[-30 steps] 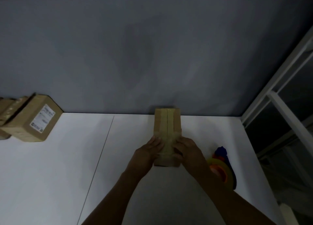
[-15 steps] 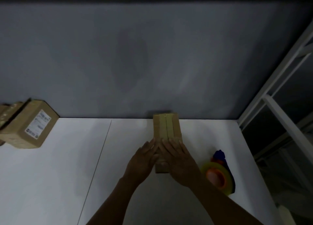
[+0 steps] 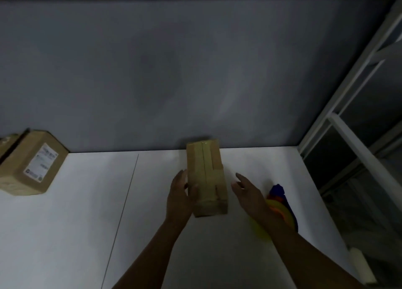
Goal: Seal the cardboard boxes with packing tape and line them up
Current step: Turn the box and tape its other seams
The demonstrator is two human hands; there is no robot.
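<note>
A narrow cardboard box lies lengthwise on the white table, with tape along its top seam and a cross strip near its front end. My left hand lies against the box's left side, thumb on the top, fingers straight. My right hand hovers a little to the right of the box with fingers spread, touching nothing. A tape dispenser, yellow, orange and blue, lies on the table behind my right wrist, partly hidden.
A larger cardboard box with a white label stands at the table's far left, with another box behind it cut off by the frame. A grey wall runs along the back. A white metal frame borders the table's right side.
Both hands lay flat on the box's top before. They have slid off: the left hand now rests on the left side, the right hand has lifted away to the right.
</note>
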